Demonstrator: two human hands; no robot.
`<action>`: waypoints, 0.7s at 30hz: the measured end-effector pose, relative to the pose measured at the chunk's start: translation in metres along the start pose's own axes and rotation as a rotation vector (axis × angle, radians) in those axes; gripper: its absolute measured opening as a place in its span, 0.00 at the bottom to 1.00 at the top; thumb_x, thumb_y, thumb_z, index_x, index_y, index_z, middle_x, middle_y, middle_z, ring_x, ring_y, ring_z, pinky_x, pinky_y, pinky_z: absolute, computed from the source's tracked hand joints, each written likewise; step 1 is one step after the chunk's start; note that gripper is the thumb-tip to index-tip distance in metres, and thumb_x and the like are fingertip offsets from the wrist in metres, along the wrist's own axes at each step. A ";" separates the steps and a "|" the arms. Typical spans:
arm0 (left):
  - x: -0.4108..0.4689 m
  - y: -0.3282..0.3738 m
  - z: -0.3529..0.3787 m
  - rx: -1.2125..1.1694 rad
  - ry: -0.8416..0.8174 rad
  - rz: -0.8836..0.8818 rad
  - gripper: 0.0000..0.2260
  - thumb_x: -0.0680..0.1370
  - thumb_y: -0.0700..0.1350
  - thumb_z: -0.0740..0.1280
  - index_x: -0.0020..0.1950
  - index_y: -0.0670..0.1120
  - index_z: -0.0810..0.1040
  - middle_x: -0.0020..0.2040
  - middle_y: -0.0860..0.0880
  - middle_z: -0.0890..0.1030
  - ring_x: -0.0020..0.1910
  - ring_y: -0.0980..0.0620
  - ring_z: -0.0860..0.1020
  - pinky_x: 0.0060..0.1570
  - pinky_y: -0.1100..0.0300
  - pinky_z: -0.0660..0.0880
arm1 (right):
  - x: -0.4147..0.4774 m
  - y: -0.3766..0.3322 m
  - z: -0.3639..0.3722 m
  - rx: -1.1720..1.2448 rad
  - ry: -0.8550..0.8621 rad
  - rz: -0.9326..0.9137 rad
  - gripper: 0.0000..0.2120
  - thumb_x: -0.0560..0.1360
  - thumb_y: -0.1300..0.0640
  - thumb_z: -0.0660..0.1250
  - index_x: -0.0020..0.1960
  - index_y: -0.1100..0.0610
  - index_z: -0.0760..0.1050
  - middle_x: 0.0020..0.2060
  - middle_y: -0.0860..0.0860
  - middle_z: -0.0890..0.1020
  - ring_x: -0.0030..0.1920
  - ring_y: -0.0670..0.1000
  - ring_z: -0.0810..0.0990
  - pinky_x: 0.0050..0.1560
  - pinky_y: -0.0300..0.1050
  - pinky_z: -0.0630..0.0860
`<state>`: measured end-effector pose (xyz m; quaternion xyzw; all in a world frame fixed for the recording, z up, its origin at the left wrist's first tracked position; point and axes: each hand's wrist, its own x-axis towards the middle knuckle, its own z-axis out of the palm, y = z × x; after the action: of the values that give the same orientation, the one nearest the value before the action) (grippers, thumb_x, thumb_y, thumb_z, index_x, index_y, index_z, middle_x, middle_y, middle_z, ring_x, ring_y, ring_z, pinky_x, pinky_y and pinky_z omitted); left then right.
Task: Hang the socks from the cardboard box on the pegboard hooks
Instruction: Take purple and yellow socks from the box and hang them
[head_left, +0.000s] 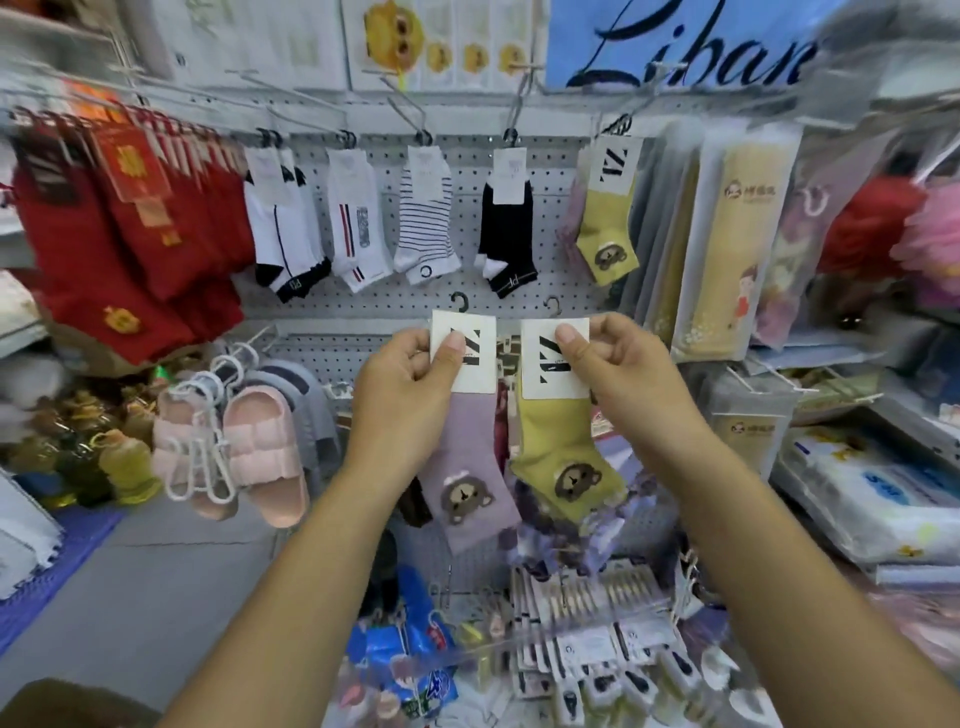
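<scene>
holding two socks up in front of the pegboard (363, 306), the person has one in each hand, side by side and just apart. the left hand (410, 379) pinches the white card (480, 376) of the purple sock (467, 467), thumb on the front and fingers curled behind. the right hand (618, 364) pinches the card (545, 376) of the yellow sock (561, 447) the same way. both socks hang long axis up and down, cuff on top under the card, heel to the left, toe pointing down and to the right, bear face towards the viewer. a small dark hanger (460, 302) curls up from each card, free of any peg. above them a row of socks hangs on the board, with a matching hung sock (608, 234) at its right end and a black sock (506, 234) beside that.
</scene>
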<state>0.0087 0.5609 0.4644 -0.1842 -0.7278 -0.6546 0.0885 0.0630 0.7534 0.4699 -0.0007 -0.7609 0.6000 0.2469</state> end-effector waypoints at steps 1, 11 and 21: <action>0.012 0.004 0.001 0.005 -0.011 0.011 0.10 0.83 0.52 0.65 0.48 0.48 0.79 0.31 0.56 0.82 0.23 0.64 0.72 0.24 0.69 0.67 | 0.012 -0.002 0.001 0.000 0.037 -0.010 0.12 0.81 0.50 0.66 0.53 0.60 0.76 0.25 0.44 0.75 0.26 0.42 0.74 0.30 0.34 0.70; 0.152 0.031 0.031 0.069 -0.118 0.127 0.16 0.85 0.55 0.60 0.54 0.44 0.79 0.51 0.45 0.85 0.46 0.50 0.80 0.43 0.55 0.72 | 0.133 -0.021 -0.028 0.040 0.505 -0.108 0.08 0.81 0.55 0.66 0.55 0.60 0.78 0.38 0.47 0.83 0.36 0.41 0.82 0.31 0.31 0.75; 0.225 0.022 0.087 0.105 -0.245 0.267 0.13 0.84 0.53 0.61 0.52 0.46 0.79 0.44 0.53 0.84 0.43 0.56 0.81 0.41 0.59 0.76 | 0.223 -0.015 -0.065 -0.127 0.744 -0.130 0.16 0.79 0.46 0.67 0.56 0.58 0.78 0.41 0.52 0.84 0.42 0.48 0.85 0.41 0.50 0.81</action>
<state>-0.1794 0.6823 0.5569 -0.3526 -0.7353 -0.5710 0.0947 -0.1044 0.8753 0.5773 -0.1856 -0.6533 0.4938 0.5430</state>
